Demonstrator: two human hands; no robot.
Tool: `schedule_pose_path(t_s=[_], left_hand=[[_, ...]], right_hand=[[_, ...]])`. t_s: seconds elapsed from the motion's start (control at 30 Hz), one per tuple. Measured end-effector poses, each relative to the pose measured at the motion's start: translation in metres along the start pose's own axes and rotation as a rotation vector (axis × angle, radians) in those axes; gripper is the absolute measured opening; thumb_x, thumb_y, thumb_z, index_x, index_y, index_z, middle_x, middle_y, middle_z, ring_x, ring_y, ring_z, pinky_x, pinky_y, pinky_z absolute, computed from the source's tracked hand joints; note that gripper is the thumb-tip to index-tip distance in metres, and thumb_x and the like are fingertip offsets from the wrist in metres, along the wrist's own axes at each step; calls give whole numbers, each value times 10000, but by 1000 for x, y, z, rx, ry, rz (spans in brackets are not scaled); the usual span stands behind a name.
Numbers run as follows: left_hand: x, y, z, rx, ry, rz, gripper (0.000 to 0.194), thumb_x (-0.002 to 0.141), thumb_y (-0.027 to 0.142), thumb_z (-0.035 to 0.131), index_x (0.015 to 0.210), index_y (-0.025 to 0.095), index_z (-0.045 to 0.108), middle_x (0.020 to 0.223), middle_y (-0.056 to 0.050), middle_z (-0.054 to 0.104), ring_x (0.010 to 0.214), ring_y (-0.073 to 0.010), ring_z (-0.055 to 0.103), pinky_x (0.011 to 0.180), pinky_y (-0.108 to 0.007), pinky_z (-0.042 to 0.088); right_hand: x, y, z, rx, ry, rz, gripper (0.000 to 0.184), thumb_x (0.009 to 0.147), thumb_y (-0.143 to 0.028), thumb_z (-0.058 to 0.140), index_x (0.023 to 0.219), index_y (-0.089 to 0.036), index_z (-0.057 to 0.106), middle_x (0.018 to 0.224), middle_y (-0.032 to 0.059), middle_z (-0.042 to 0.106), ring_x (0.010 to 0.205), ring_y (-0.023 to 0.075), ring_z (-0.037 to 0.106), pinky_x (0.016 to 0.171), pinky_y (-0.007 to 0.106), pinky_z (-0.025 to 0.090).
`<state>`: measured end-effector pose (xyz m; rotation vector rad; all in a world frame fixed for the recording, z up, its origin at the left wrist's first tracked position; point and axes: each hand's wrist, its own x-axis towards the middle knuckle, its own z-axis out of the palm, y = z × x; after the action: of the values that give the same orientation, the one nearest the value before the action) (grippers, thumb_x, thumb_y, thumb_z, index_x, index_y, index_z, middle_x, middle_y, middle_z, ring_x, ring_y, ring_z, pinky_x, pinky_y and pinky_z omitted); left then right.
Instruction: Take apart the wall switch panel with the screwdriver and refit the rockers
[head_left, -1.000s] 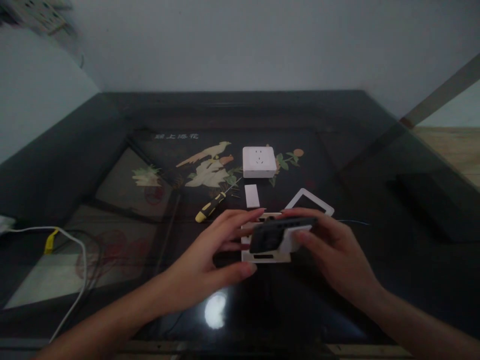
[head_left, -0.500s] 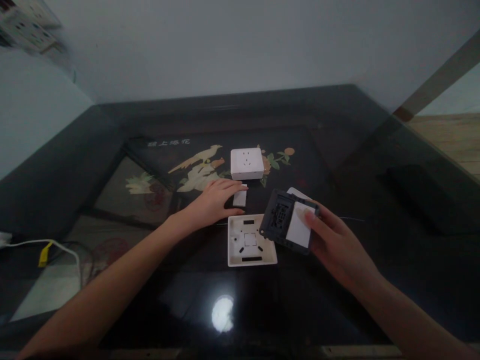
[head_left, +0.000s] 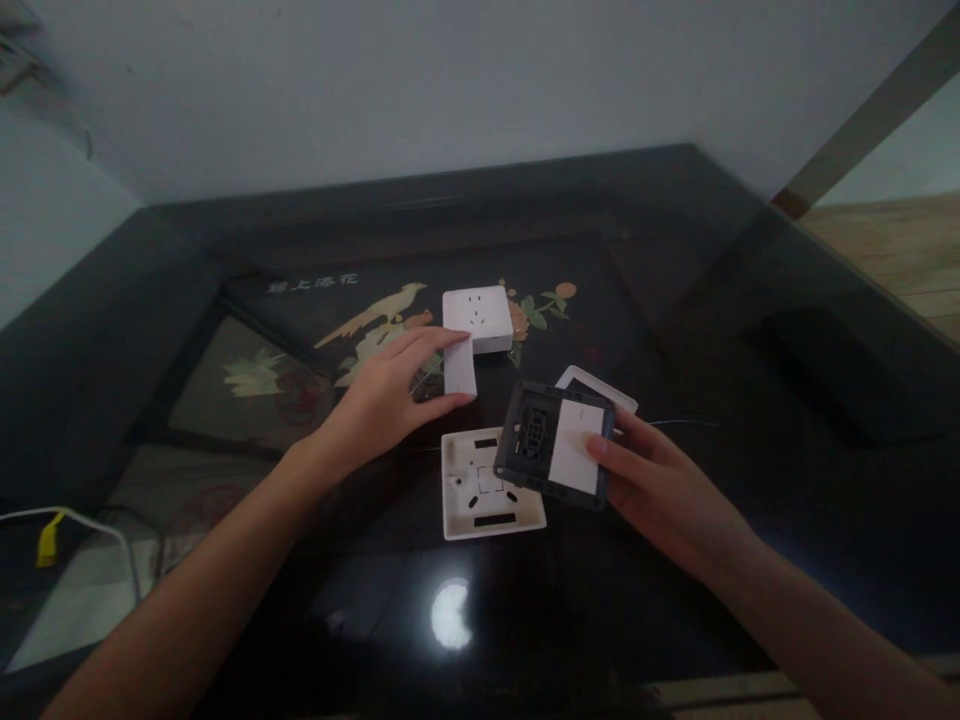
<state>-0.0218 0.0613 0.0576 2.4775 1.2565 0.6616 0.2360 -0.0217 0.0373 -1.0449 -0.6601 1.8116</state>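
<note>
Between the thumb and fingers of my left hand [head_left: 390, 385] is a white switch rocker [head_left: 460, 368], gripped by its top and bottom edges and tilted up. My right hand [head_left: 660, 470] grips a dark grey switch frame [head_left: 525, 470] by its right side, thumb on the white rocker [head_left: 576, 447] that covers its right half. The frame's left half shows its bare mechanism. Partly under it lies a white back box [head_left: 457, 510], hollow side up. Behind the frame a white cover frame [head_left: 600, 385] shows in part.
A white boxed socket [head_left: 480, 310] stands beyond my left fingers. The glossy black table [head_left: 360, 600] bears a bird-and-flower picture. A white cable [head_left: 97, 525] with a yellow tag [head_left: 49, 540] lies at the left. The wall [head_left: 450, 90] rises behind.
My left hand has picked the loose rocker up off the table and tilted it. My right hand still holds the switch frame, turned slightly. The view has shifted a little.
</note>
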Motion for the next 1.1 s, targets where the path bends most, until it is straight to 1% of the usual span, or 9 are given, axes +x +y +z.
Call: schedule_pose_path(t_s=[0.07,0.17,0.33,0.47,0.6,0.8,0.9,1.0,1.1], left_hand=[[-4,12,-9,-34,22,8,549,842,354,716,1328,196,514,1361,-109,584,1248,-266,557,1085,-451,425],[-12,31,-17,-128,7,54,582,829,380,733,1343,227,509,1349,-93,592,1213,-268,579,1078,-457,441],[-27,54,-9,-173,-83,150,600,850,342,717,1387,239,469,1335,-98,574,1205,-249,571,1037,-404,489],[-30,57,0,-184,-115,184,547,881,310,679,1382,239,473,1319,-106,563,1203,-254,554,1022,-404,499],[-28,55,1,-201,-130,169,528,874,298,688,1359,234,491,1299,-103,556,1188,-246,556,1010,-388,507],[-28,55,2,-210,-137,194,551,842,293,729,1344,253,502,1294,-88,557,1191,-262,523,1024,-417,483],[-27,56,3,-223,-140,163,587,782,281,788,1312,252,536,1268,-75,566,1202,-271,497,1054,-429,455],[-27,60,3,-291,-161,57,585,742,267,814,1273,263,570,1306,-78,517,1236,-281,481,1060,-432,455],[-29,63,4,-404,-180,-46,578,725,206,804,1250,278,574,1397,-80,439,1326,-293,433,1092,-441,435]], right_hand=[[0,1,1,14,-8,28,215,753,-330,797,958,-293,745,971,-13,762,848,160,718,782,309,608],[-2,2,3,16,-22,41,233,770,-338,783,996,-299,740,993,-9,761,850,157,717,791,313,606],[-6,4,7,-32,-26,69,260,760,-358,790,1006,-298,731,988,-4,761,840,145,714,764,283,600],[-7,4,11,-55,-32,86,286,749,-369,796,1016,-292,727,965,5,759,822,147,712,758,291,602],[-8,4,14,-55,-69,80,288,766,-362,779,1042,-303,720,957,1,757,811,144,711,785,310,600],[-10,4,15,-65,-89,59,288,775,-372,767,1048,-298,716,978,9,755,841,161,711,803,333,593],[-10,5,15,-71,-98,46,283,780,-364,766,1052,-300,714,1012,12,753,895,170,708,829,337,582],[-10,6,15,-81,-92,36,298,782,-366,765,1068,-300,710,1010,16,753,897,172,708,841,349,577],[-12,6,15,-116,-72,8,310,773,-363,773,1070,-301,711,994,12,755,878,170,707,863,368,570]])
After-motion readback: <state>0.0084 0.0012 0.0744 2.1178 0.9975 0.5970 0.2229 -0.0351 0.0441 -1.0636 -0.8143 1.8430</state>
